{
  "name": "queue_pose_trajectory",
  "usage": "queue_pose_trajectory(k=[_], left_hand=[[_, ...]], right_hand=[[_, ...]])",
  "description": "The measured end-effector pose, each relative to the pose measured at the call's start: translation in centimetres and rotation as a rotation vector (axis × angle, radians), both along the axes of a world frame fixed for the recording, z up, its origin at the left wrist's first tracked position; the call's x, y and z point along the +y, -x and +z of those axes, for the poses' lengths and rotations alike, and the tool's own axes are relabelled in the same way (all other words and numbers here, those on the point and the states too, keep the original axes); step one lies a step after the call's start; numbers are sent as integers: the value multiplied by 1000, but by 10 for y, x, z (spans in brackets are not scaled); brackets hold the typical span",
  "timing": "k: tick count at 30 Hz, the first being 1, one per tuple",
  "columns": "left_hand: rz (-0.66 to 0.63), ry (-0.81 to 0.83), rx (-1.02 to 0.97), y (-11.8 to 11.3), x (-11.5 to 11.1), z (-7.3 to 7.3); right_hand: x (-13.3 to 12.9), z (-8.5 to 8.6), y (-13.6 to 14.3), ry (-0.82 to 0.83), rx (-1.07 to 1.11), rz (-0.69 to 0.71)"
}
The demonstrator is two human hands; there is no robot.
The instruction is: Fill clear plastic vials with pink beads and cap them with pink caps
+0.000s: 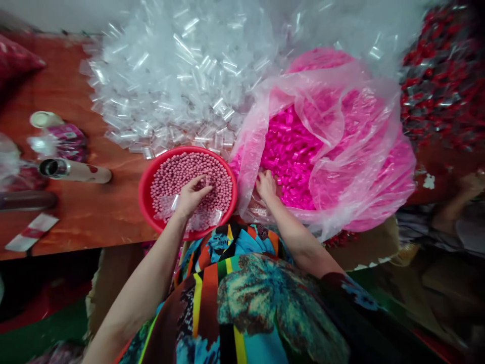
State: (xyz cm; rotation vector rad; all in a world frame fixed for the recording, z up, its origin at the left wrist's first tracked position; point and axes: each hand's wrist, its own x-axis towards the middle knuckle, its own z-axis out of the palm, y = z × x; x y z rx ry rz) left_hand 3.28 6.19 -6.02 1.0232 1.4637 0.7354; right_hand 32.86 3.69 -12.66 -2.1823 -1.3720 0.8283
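A red bowl [146,194] full of small pink beads sits at the table's near edge. My left hand [191,194] is inside it, fingers pinched over the beads around what looks like a small clear tube; I cannot be sure it holds one. My right hand [266,184] reaches into the mouth of a large clear plastic bag [341,126] packed with bright pink caps, fingers down among them; whether it grips one is hidden. Behind the bowl lies a big heap of clear plastic tubes [178,76].
On the brown wooden table [83,212] to the left lie a cylindrical can [74,171], a wrapped packet [66,141] and a white strip [32,232]. A bag of red-capped pieces [443,76] is at the far right. Another person's arm [458,199] shows at the right.
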Motion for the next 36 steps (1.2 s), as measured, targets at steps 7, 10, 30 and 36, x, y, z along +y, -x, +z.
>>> queue_pose_trajectory(k=[7,10,30,36], left_hand=[[191,198,-273,16,-29,31],[244,247,-390,17,-39,33],[277,273,-712,24,-55,48],[240,243,-427,22,-56,26]], right_hand=[[-16,9,-20,-109,271,-262],[-21,26,-25,-185,377,-384],[-33,83,81,-177,-30,578],[-21,87,106,-76,-440,894]])
